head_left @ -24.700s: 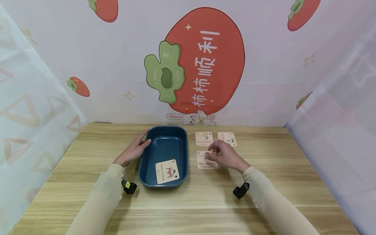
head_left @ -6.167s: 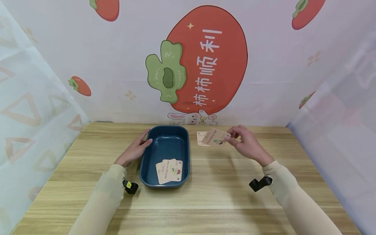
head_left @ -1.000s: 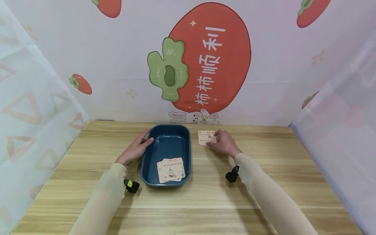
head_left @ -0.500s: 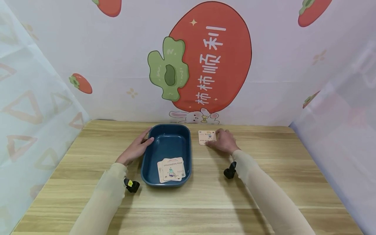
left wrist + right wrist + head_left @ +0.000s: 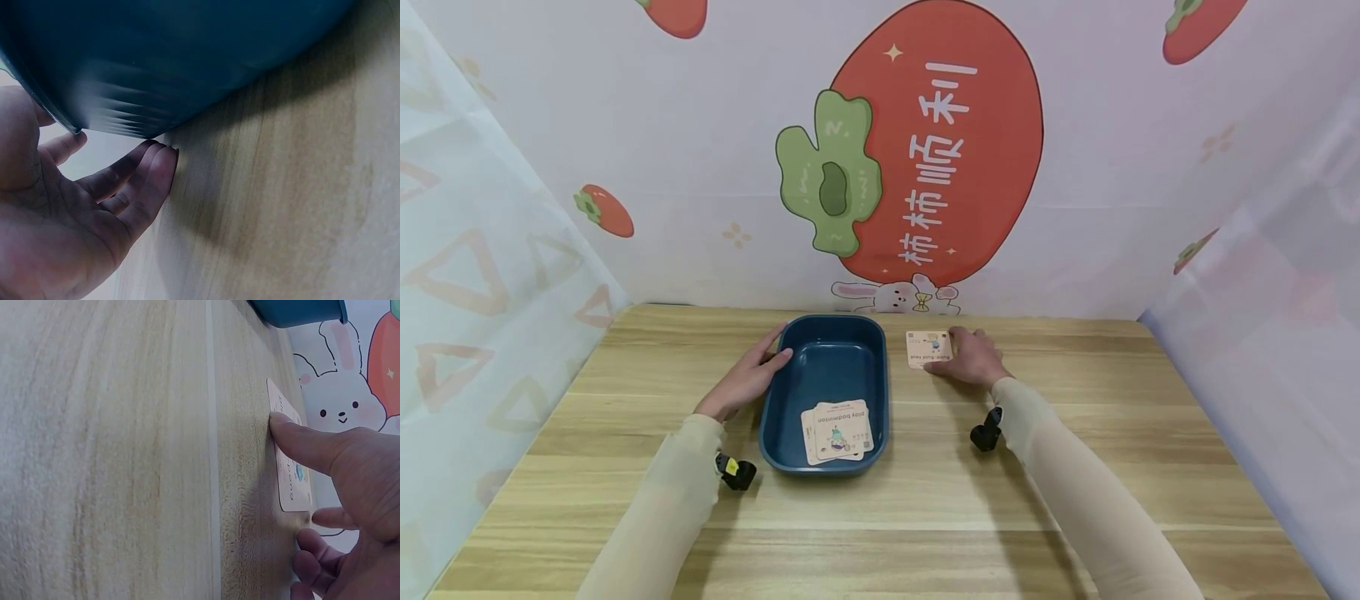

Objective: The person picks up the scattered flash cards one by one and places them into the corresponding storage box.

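In the head view my left hand (image 5: 747,379) holds the left wall of a deep blue plastic tray (image 5: 883,392), thumb over the rim and fingers along the outside; in the left wrist view the fingertips (image 5: 164,164) reach low on the wall. Flat on the table lies a picture card (image 5: 928,343), its print upside down. My right hand (image 5: 973,358) brackets it, thumb on the near edge and index finger at the far right corner. In the tray, a card reading "play badminton" (image 5: 842,429) tops a small overlapping pile; the lower ones are mostly hidden.
The wooden table (image 5: 865,550) meets a printed cloth backdrop (image 5: 1075,250) just behind the tray and card. Patterned cloth also hangs along both sides. Black wrist cameras are strapped to both sleeves, and the right one (image 5: 985,432) hangs low above the table.
Earlier, cards on the table went into the tray one by one, "play badminton" last. Over the past second my right index finger slid from atop the remaining card to its far corner. The left hand stayed.
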Action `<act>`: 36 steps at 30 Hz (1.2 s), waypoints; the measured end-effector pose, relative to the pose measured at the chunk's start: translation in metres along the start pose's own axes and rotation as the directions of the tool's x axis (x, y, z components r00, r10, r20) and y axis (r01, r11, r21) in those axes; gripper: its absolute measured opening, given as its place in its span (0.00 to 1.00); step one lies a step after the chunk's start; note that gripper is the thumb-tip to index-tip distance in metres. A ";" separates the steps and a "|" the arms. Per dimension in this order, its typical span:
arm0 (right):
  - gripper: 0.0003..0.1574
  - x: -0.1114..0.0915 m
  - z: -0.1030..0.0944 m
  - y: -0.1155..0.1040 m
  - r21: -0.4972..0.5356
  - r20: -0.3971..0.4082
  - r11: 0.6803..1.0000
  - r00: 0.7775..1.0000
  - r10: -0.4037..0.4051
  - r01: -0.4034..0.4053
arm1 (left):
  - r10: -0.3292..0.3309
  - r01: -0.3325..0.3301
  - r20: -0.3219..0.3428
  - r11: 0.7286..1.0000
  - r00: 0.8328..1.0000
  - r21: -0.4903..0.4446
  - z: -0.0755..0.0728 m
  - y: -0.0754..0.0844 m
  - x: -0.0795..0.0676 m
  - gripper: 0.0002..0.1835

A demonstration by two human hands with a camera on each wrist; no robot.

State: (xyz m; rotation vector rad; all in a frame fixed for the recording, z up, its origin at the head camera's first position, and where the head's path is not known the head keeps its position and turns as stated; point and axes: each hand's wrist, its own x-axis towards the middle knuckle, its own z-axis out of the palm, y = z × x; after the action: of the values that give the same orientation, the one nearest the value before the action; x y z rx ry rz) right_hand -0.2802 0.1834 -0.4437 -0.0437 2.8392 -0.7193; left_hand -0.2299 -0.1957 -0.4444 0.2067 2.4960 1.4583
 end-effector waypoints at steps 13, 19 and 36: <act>0.55 0.003 -0.003 0.001 0.036 0.012 0.999 1.000 0.017 -0.018 | 0.002 -0.002 0.002 1.000 1.000 0.001 0.000 0.001 0.001 0.36; 0.54 0.002 -0.004 0.001 0.084 0.010 0.995 0.999 0.045 -0.045 | -0.007 0.007 0.000 1.000 1.000 0.007 0.000 0.001 0.000 0.36; 0.31 -0.009 -0.014 0.006 0.181 -0.011 0.982 0.999 0.046 -0.043 | -0.004 0.004 -0.003 1.000 1.000 -0.011 -0.001 0.002 -0.001 0.36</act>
State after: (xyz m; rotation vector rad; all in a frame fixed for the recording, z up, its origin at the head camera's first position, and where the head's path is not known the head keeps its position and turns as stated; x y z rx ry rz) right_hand -0.2743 0.1961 -0.4324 0.0541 2.7663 -0.9679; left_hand -0.2287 -0.1954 -0.4420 0.1982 2.4886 1.4714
